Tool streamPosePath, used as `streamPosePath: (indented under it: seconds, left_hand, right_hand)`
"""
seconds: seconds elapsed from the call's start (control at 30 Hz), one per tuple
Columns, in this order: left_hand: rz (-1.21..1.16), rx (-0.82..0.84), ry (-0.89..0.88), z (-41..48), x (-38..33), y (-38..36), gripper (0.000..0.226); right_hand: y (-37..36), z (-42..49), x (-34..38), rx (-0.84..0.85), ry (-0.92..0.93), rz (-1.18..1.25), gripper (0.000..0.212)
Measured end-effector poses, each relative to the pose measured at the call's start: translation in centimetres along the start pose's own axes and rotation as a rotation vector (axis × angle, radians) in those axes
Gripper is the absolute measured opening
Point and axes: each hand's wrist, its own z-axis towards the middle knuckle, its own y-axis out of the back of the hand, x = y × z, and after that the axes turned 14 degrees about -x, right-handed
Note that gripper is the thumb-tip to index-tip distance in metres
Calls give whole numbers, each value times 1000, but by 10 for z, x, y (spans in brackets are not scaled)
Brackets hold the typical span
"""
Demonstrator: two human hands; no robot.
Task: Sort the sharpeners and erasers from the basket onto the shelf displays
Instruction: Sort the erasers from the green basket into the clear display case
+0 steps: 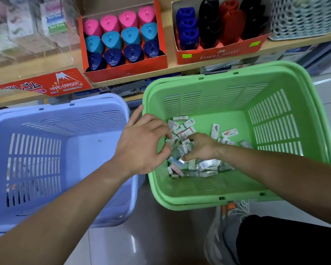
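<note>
Right hand: fingers are curled down round a cluster of erasers in the middle of the pile. Left hand: reaches over the left wall of the green basket, fingers bent, tips at the pile's left side. It cannot be determined whether it grips anything.

Handling, as judged: the erasers are small, light, rigid blocks in glossy wrappers. They are likely to slip when scooped in bulk. Pinch each across its long flat faces, or gather a few against the palm.

Contents:
- Green basket: erasers only, heaped toward the near left corner of its floor, with a few loose ones toward the right wall. No sharpeners are visible.
- Blue basket, just beside on the left: nothing visible inside.
- Shelf, beyond both baskets: a red box of pink, turquoise and navy sharpeners; a second box of blue, black and red ones; a "Hard Eraser" box at the left edge.
</note>
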Motion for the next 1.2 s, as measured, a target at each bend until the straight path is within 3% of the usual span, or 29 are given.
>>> streamPosePath:
  seconds: [0.17,0.27,0.33,0.43,0.63,0.7,0.8,0.9,1.0,1.07,1.2]
  left_hand:
    - [31,76,30,4,-4,8,45]
    - [-35,143,150,11,-16,16,64]
    - [-214,215,274,20,-29,21,79]
    - [-743,302,485,34,-48,27,90]
    - [-1089,162,673,49,-74,19,44]
    - [-1169,139,773,52,-80,17,34]
    - [-1228,124,845,57,-83,6,21]
    - [-1231,140,890,60,-82,-9,26]
    - [-1315,183,920,64,-82,-24,27]
    - [-1346,187,924,68,-81,-32,34]
    - [-1302,186,913,76,-83,-45,67]
  right_hand:
    - [55,-38,21,-107,26,76,102]
    - [94,-70,38,-159,49,143,103]
    - [116,-94,49,-187,54,195,96]
    - [139,-120,62,-213,80,252,54]
    - [160,-125,61,-266,114,337,21]
    - [161,-119,56,-283,83,360,31]
    - [156,-106,47,-263,54,361,65]
    - [155,-92,36,-298,20,388,78]
    - [154,-83,31,-254,44,381,105]
    - [151,-77,29,-246,42,376,95]
    - [154,-66,22,-129,50,465,46]
